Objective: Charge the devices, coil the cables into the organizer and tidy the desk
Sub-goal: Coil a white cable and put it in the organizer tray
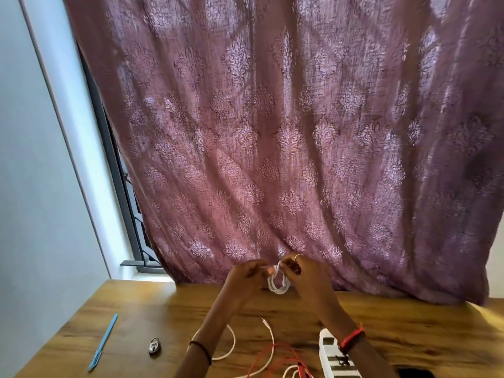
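Above the far side of the wooden desk (136, 317) both my hands hold up a small coil of white cable (278, 285). My left hand (246, 275) pinches the cable's loose end beside the coil. My right hand (301, 271), with a ring on one finger, grips the top of the loops. Nearer to me another white cable (268, 347) and a red cable (275, 358) lie loose on the desk. A white power strip (336, 361) lies at the bottom right, partly under my right wrist.
A blue pen (103, 342) and a small padlock (154, 346) lie on the desk's left part. A dark device (416, 373) shows at the bottom edge. A purple patterned curtain (272, 132) hangs behind the desk, with a window frame and wall to the left.
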